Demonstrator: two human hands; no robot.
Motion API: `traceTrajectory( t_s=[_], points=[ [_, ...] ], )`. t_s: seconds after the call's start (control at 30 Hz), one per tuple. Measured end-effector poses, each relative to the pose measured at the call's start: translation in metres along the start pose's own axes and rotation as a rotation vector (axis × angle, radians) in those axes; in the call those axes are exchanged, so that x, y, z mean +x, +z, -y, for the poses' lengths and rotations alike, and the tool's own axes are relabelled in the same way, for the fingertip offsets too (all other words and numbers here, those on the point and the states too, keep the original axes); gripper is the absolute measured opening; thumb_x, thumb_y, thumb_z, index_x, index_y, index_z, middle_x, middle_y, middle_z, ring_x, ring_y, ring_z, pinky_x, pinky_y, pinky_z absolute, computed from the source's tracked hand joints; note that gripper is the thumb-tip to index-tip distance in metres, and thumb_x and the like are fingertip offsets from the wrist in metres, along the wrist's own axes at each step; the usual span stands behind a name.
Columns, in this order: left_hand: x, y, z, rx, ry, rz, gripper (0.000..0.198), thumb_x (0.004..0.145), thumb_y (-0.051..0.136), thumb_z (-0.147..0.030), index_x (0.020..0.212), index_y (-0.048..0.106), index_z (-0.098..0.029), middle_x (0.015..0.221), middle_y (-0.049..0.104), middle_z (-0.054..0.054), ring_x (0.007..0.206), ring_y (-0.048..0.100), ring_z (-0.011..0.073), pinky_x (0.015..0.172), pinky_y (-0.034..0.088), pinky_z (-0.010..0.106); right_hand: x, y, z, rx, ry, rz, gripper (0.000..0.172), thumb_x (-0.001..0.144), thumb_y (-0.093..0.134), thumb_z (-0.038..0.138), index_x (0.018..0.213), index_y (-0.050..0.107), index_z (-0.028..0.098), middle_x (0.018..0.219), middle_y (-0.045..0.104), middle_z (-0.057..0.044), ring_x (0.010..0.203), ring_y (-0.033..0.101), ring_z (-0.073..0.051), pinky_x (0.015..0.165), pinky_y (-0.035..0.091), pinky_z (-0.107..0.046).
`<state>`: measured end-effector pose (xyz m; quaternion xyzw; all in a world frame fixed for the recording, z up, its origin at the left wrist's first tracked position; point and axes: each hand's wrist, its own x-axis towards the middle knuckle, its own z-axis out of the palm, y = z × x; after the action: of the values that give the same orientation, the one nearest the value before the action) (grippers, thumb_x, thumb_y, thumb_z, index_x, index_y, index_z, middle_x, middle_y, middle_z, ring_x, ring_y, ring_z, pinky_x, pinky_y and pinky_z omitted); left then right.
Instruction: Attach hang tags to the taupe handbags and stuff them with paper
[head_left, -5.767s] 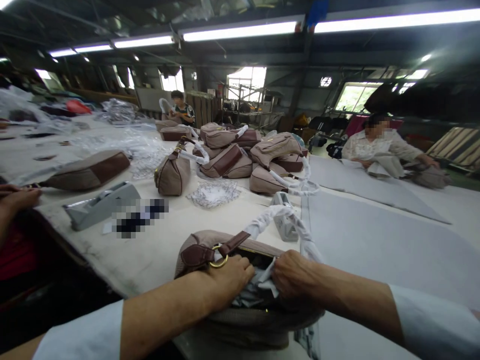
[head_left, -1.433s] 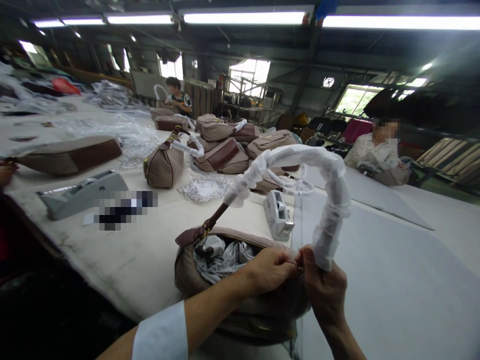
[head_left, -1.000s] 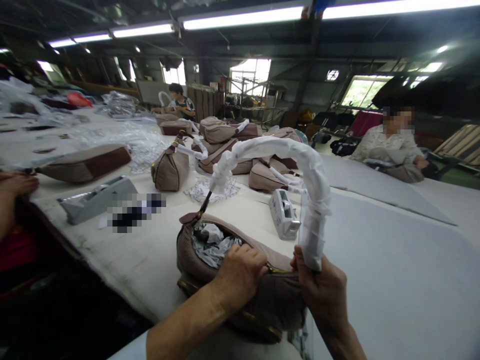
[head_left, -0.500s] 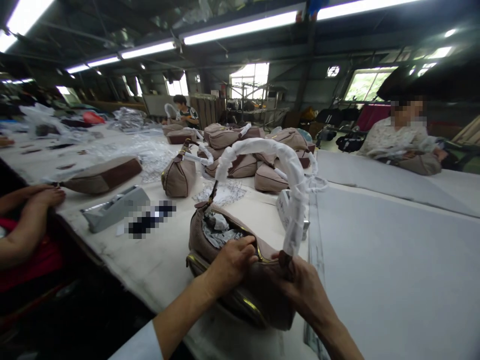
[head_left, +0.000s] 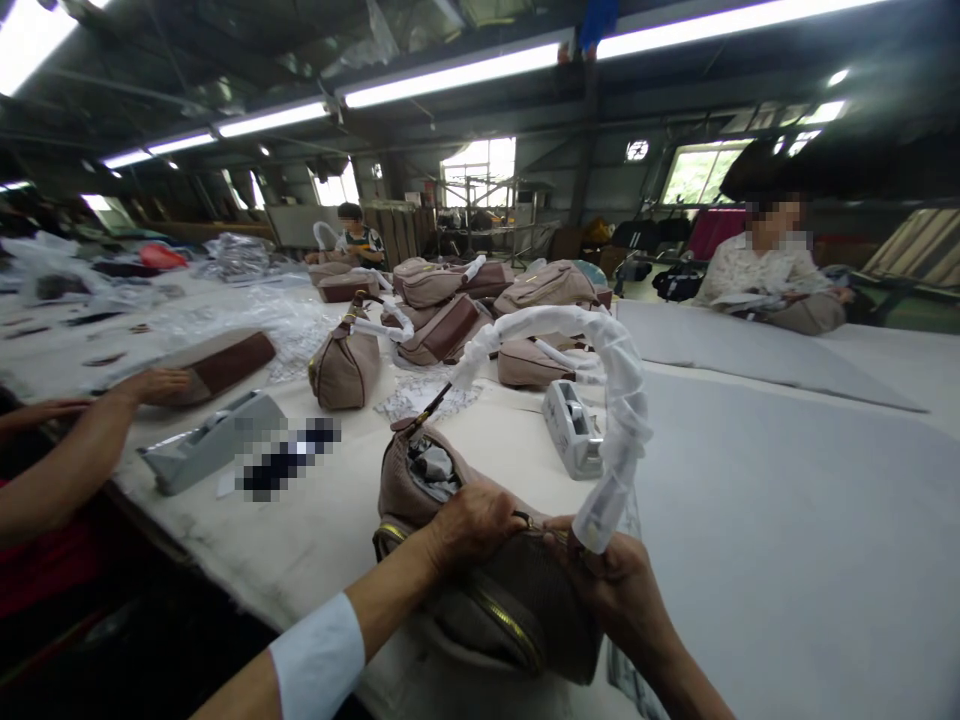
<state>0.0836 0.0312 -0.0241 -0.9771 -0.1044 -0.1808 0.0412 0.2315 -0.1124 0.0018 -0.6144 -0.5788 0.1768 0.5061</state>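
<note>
Bag (head_left: 480, 610), one; hands (head_left: 471, 522) on it, two

Bag (head_left: 551, 595): grey-brown. Front zip (head_left: 510, 622): gold. Handle wrapping (head_left: 626, 400): white. Stuffing (head_left: 435, 464): grey. Sleeve (head_left: 319, 650): pale blue. Counter (head_left: 315, 555): off-white. Sheet (head_left: 780, 520): pale blue-grey. Tape dispenser (head_left: 556, 432): grey. Co-worker's shirt at right (head_left: 757, 267): whitish, mottled.

"How is the room lit?"
"Long lamps (head_left: 450, 77) hang above the middle window (head_left: 478, 172), which itself glows white."
"What flanks that window?"
"Dark wall (head_left: 619, 185), with a smaller window (head_left: 337, 187) to its left and a bright window (head_left: 697, 175) to its right."
"And below it?"
"A wide white table (head_left: 795, 480), well in front."
</note>
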Motion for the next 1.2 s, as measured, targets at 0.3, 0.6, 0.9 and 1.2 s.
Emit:
traceTrajectory(
  t_s=[0.3, 0.6, 0.9, 1.2],
  points=[
    [-0.019, -0.05, 0.041, 0.133, -0.065, 0.092, 0.017, 0.09, 0.041, -0.023, 0.081, 0.055, -0.017, 0.093, 0.064, 0.005, 0.096, 0.059, 0.0186, 0.094, 0.04, 0.04, -0.001, -0.019, -0.009, -0.061, -0.031, 0.075, 0.015, 0.08, 0.055, 0.027, 0.077, 0.066, 0.017, 0.072, 0.065, -0.002, 0.065, 0.06, -0.017, 0.06, 0.046, -0.025],
    [-0.041, -0.066, 0.062, 0.344, -0.137, 0.049, 0.025, 0.091, 0.042, -0.026, 0.074, 0.059, -0.018, 0.07, 0.062, 0.003, 0.07, 0.06, 0.0167, 0.094, 0.042, 0.044, 0.011, -0.015, 0.009, -0.208, -0.149, 0.267, 0.02, 0.061, 0.042, 0.005, 0.065, 0.055, 0.02, 0.064, 0.056, 0.001, 0.063, 0.05, -0.015, 0.057, 0.034, -0.023],
    [-0.051, -0.086, 0.084, 0.458, -0.106, 0.025, 0.016, 0.089, 0.047, -0.021, 0.08, 0.06, -0.017, 0.096, 0.069, 0.007, 0.094, 0.062, 0.0196, 0.083, 0.042, 0.034, 0.025, -0.012, 0.026, -0.201, -0.212, 0.438, 0.016, 0.054, 0.038, 0.006, 0.06, 0.046, 0.019, 0.059, 0.049, 0.002, 0.056, 0.043, -0.013, 0.056, 0.029, -0.023],
    [-0.068, -0.099, 0.101, 0.52, -0.143, -0.219, 0.015, 0.085, 0.049, -0.011, 0.072, 0.055, -0.016, 0.085, 0.066, 0.007, 0.094, 0.06, 0.0211, 0.084, 0.047, 0.035, 0.033, -0.019, 0.021, -0.207, -0.263, 0.383, 0.018, 0.06, 0.044, 0.002, 0.065, 0.051, 0.018, 0.064, 0.058, 0.001, 0.059, 0.051, -0.012, 0.053, 0.035, -0.021]
  ],
)
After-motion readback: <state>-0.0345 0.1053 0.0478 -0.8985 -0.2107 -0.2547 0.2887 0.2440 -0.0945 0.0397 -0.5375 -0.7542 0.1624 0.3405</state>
